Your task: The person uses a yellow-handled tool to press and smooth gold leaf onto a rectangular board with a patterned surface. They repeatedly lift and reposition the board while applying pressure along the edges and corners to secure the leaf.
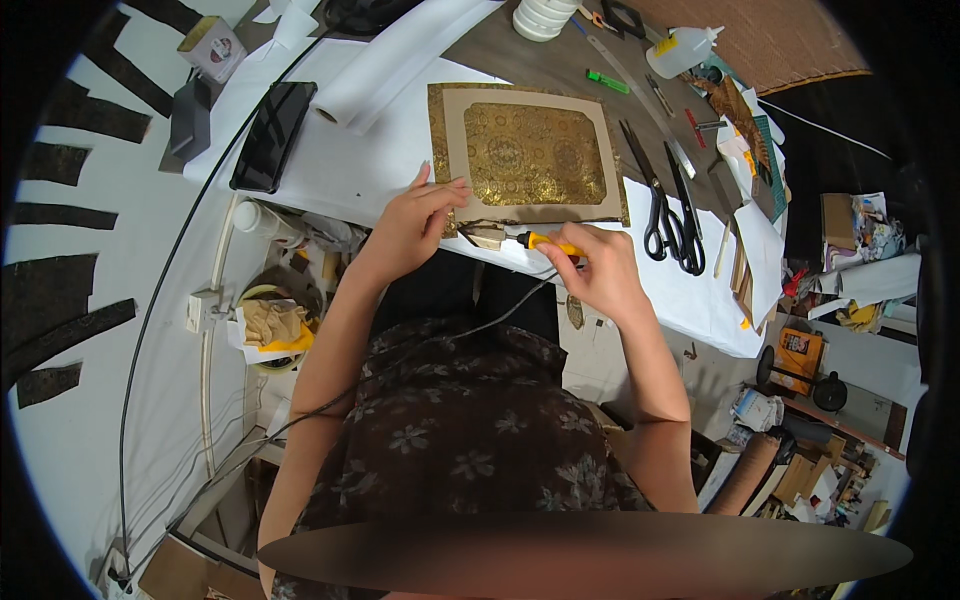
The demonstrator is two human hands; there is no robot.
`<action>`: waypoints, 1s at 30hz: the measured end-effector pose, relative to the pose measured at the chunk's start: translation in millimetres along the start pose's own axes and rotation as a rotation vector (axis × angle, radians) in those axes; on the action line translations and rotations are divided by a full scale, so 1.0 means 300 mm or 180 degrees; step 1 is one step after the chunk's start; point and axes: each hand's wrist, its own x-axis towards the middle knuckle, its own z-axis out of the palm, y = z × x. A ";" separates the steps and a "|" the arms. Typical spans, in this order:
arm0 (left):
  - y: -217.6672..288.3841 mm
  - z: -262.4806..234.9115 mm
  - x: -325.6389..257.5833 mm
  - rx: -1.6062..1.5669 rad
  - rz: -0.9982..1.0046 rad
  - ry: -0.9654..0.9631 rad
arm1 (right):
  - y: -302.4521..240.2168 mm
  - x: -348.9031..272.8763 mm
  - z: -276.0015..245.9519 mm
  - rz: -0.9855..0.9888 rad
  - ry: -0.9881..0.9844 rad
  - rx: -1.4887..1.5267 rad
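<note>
A panel of gold patterned fabric (535, 150) lies on white paper near the table's front edge, with a tan cardboard frame (456, 130) on top and fabric margins showing around it. My left hand (420, 215) rests at its lower left corner, fingers stretched and apart, the tips touching the cardboard. In my right hand (600, 265) is the yellow handle of a small corded iron (490, 238). Its flat metal head lies along the panel's near edge, close to my left hand. The cord runs from the handle down across my clothing.
To the panel's right lie two black-handled scissors (662, 225), a metal ruler (640, 95) and a green marker (607, 81). A squeeze bottle (683, 50) stands farther back. On the left are a paper roll (390, 70) and a black phone (275, 135). A black cable (160, 285) hangs down at the left.
</note>
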 end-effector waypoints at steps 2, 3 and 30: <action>-0.003 0.003 -0.003 0.0005 -0.0016 0.0013 | -0.003 0.018 -0.003 -0.0058 -0.0067 -0.0087; 0.000 0.003 -0.001 0.0001 -0.0036 -0.0005 | 0.002 0.024 0.000 -0.0073 -0.0041 -0.0066; 0.018 0.035 0.022 0.0711 0.0123 -0.0108 | 0.133 -0.032 -0.045 0.0002 0.0057 -0.0083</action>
